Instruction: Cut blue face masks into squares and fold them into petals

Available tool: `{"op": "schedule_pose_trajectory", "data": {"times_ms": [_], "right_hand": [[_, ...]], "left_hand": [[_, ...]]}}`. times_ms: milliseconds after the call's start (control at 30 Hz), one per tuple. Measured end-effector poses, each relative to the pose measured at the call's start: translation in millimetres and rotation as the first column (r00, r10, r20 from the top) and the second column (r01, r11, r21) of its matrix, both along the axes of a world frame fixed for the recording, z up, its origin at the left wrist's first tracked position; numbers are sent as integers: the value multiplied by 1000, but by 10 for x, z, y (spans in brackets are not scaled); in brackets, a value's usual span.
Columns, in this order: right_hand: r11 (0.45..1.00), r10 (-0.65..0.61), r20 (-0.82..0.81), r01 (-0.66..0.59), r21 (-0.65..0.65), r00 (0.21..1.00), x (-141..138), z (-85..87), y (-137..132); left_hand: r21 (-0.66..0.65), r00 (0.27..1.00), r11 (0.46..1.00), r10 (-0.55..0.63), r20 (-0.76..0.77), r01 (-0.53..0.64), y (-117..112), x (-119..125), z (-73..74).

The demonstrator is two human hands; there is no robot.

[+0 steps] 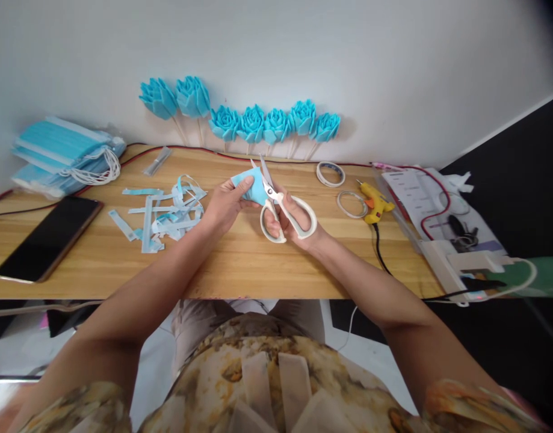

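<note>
My left hand [225, 203] pinches a folded piece of light blue mask fabric [253, 183] above the wooden table [240, 264]. My right hand [289, 224] grips white-handled scissors [285, 211], fingers through the loops. The blades stand slightly apart and point up and away, right at the blue piece's right edge. Both hands are held over the middle of the table.
Cut blue and white strips [165, 211] lie left of my hands. A stack of face masks [64, 155] and a phone [48, 237] sit at the far left. Several blue fabric roses [249, 123] lean on the wall. Tape rolls [330, 174], a yellow glue gun [374, 203] and cables are at the right.
</note>
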State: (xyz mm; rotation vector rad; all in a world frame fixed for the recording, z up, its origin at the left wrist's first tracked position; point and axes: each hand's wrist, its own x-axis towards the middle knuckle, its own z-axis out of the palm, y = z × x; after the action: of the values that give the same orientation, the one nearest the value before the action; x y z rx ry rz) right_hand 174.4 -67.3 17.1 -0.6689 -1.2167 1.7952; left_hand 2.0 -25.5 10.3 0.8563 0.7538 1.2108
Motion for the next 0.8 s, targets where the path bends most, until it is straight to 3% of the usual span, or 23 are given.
{"op": "schedule_pose_trajectory", "data": {"times_ms": [633,800], "right_hand": [[997,-68,-36,67,-36,997,-67,-14,-57],[996,-81,-28,82,31,996,-50,-14,-44]], "left_hand": [[55,999,998,-15,44,13,24,16,-131],[21,999,1000,2,47,-3,38,-3,-140]]}}
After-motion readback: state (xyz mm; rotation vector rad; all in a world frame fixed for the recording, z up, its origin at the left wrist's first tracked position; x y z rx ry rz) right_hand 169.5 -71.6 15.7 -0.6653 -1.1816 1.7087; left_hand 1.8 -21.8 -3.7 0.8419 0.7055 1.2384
